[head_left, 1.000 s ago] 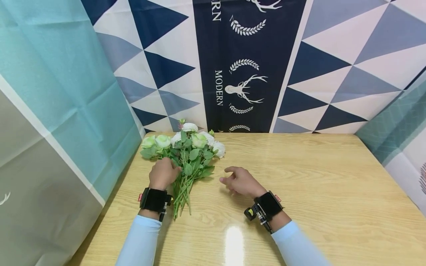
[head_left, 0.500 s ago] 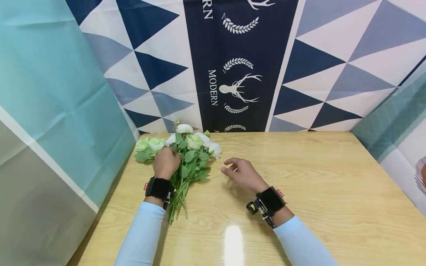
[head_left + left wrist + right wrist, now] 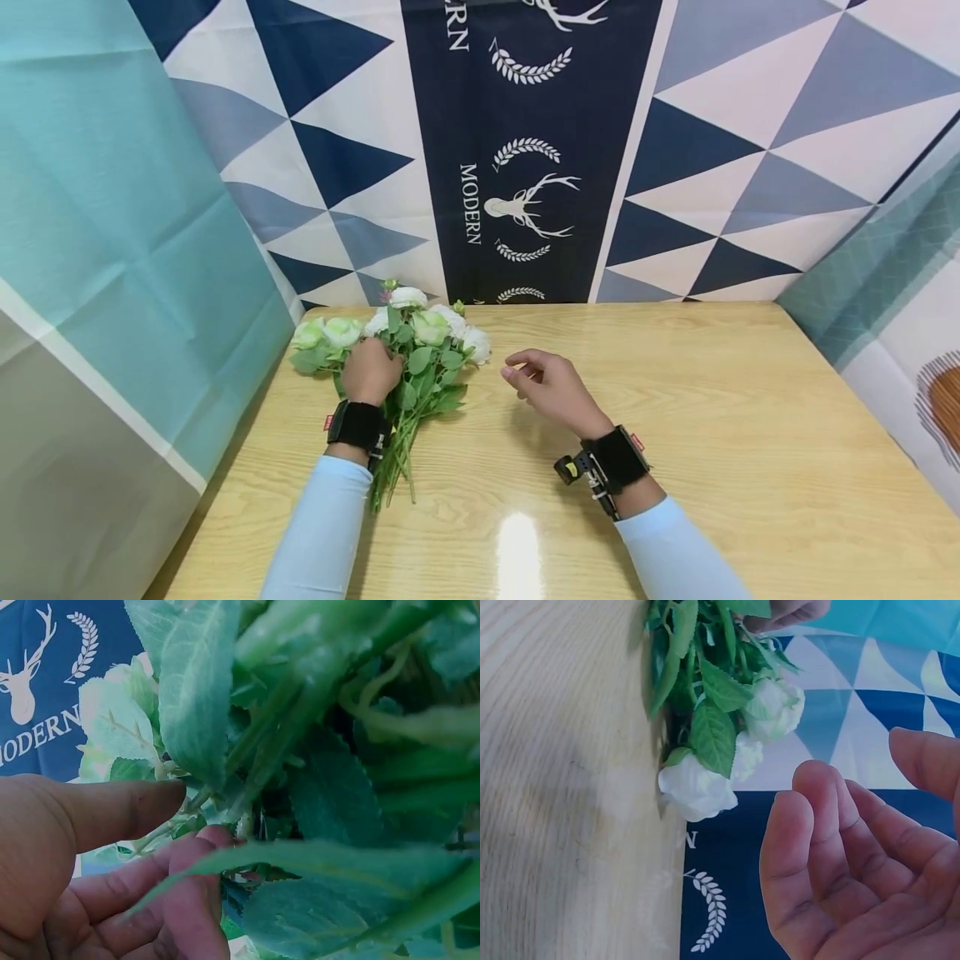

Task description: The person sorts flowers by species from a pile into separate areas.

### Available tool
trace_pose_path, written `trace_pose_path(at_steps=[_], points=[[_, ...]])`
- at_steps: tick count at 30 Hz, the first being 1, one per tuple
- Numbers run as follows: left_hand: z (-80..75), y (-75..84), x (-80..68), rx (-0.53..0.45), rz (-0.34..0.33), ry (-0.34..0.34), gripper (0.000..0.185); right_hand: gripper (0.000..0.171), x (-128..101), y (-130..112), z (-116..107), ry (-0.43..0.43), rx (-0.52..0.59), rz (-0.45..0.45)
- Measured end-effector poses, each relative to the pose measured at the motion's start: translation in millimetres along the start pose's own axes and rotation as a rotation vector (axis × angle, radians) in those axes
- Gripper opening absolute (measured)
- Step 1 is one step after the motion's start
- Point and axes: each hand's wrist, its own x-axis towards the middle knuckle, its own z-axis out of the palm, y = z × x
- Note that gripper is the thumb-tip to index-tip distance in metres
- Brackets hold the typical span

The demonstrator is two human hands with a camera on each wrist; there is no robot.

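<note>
A bunch of white and pale green artificial flowers (image 3: pixel 431 328) lies on the wooden table at the back left, leafy stems (image 3: pixel 401 446) pointing toward me. My left hand (image 3: pixel 369 372) reaches into the leaves below the pale green blooms. In the left wrist view, its thumb (image 3: pixel 127 814) and bent fingers close about a thin flower stem (image 3: pixel 199 799); leaves partly cover the fingers. My right hand (image 3: pixel 551 387) hovers right of the bunch, holding nothing. Its fingers (image 3: pixel 787 847) are loosely bent, thumb apart, near a white flower (image 3: pixel 697 787) in the right wrist view.
The wooden table (image 3: pixel 637 400) extends to the right and front. Behind it hangs a patterned cloth (image 3: pixel 525 108) with triangles and deer heads. A teal and grey cloth (image 3: pixel 142 208) borders the left, another cloth (image 3: pixel 892 308) the right.
The head view has shifted slightly. My left hand has moved forward and a little right, deeper among the leaves. The right hand stays beside the bunch, its fingers slightly closer to the thumb.
</note>
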Motion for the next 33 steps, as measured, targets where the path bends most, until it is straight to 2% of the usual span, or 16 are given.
trace_pose_path(at_steps=[10, 22, 25, 27, 33], points=[[3.6, 3.5, 0.4, -0.006, 0.021, 0.017, 0.052, 0.033, -0.4, -0.5, -4.9, 0.002, -0.002, 0.001], [0.7, 1.2, -8.0, -0.107, 0.086, 0.118, 0.051, 0.033, -1.7, -1.8, -8.1, -0.007, -0.009, 0.002], [0.2, 1.5, -8.1, -0.116, 0.091, 0.122, 0.050, 0.034, -2.2, -2.1, -9.3, -0.005, -0.008, -0.002], [-0.5, 1.6, -8.1, -0.128, 0.088, 0.111, 0.047, 0.034, -2.5, -2.2, -9.9, -0.005, -0.008, 0.001], [-2.7, 0.5, -7.5, -0.157, 0.074, 0.095, 0.017, 0.034, -2.7, -1.3, -11.2, -0.014, -0.003, 0.013]])
